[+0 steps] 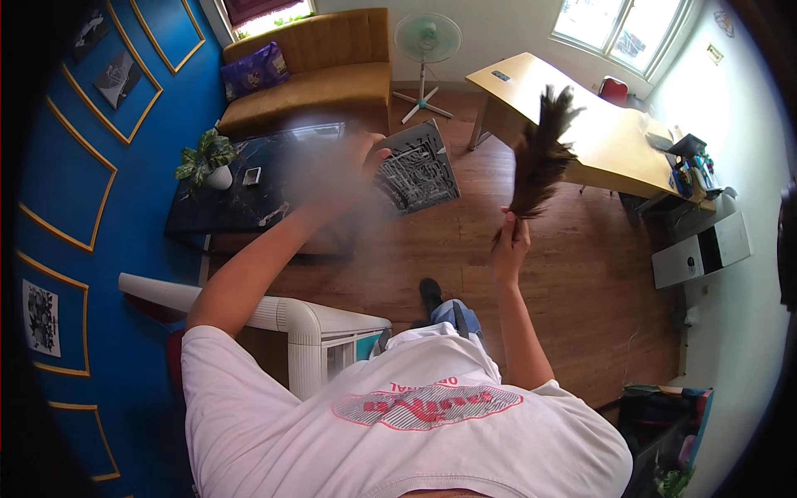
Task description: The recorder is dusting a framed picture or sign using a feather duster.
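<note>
My left hand point(367, 159) grips the left edge of a flat panel point(418, 167) with black-and-white markings, held up over the floor beside the dark marble-look table. A hazy smudge in the view blurs much of this hand and forearm. In my right hand point(512, 239) is the lower end of a dark brown feather duster point(543, 155), its feathers pointing up and away from me. The duster is to the right of the panel, and the two are apart.
The marble-look table point(261, 155) bears a potted plant point(208, 159). Beyond are a tan sofa point(311, 50), a standing fan point(428, 40) and a wooden desk point(579, 131). A white slatted object point(305, 324) is close by my left side. At the right wall is a white appliance point(702, 250).
</note>
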Available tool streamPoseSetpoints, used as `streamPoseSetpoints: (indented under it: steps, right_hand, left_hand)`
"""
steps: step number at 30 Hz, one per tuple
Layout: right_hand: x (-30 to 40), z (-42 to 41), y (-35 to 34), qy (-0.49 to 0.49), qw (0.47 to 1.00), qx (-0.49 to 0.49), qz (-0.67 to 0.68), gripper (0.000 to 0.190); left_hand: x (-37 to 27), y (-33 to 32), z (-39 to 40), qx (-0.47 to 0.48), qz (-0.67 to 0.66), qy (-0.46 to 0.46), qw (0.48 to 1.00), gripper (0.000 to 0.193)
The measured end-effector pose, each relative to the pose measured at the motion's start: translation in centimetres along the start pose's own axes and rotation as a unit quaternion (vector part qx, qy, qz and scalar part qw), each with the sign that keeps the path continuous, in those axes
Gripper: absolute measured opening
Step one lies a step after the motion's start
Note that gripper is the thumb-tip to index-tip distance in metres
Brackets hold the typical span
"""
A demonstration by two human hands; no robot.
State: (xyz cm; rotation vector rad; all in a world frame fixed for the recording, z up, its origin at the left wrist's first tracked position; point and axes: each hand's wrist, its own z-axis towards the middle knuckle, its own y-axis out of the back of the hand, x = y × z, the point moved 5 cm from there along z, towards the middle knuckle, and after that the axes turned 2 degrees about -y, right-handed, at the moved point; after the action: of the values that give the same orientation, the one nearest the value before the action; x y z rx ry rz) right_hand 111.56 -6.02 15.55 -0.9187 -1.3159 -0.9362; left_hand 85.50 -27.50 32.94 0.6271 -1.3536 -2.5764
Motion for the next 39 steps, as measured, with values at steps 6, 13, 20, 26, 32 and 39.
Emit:
streamPoseSetpoints:
  steps: [6, 13, 20, 26, 32, 39]
  right_hand:
    - [-0.4, -2.1, 0.1, 0.111, 0.990, 0.069, -0.049, 0.021]
    - [1.0, -3.6, -0.1, 0.080, 0.985, 0.090, -0.127, 0.021]
    - [2.4, -2.3, 0.3, 0.090, 0.978, 0.034, -0.183, 0.024]
    - [1.6, -2.4, 1.2, 0.081, 0.968, 0.097, -0.216, 0.022]
    - [1.0, -3.0, 2.2, 0.091, 0.962, 0.152, -0.207, 0.018]
    - [-3.2, -3.2, 2.9, 0.106, 0.968, 0.127, -0.187, 0.028]
  left_hand:
    - [-1.8, 0.3, 0.1, -0.010, -0.022, -0.002, 1.000, 0.043]
    - [-0.7, 0.9, 0.0, -0.023, -0.028, 0.004, 0.999, 0.042]
    - [-0.3, 0.4, 0.0, -0.017, -0.001, 0.006, 1.000, 0.046]
    - [-0.1, 0.1, 0.4, -0.006, -0.030, 0.029, 0.999, 0.048]
    - [-0.1, 0.3, 0.4, 0.003, -0.018, 0.029, 0.999, 0.047]
    - [-1.0, 0.7, 0.5, -0.003, -0.040, 0.021, 0.999, 0.043]
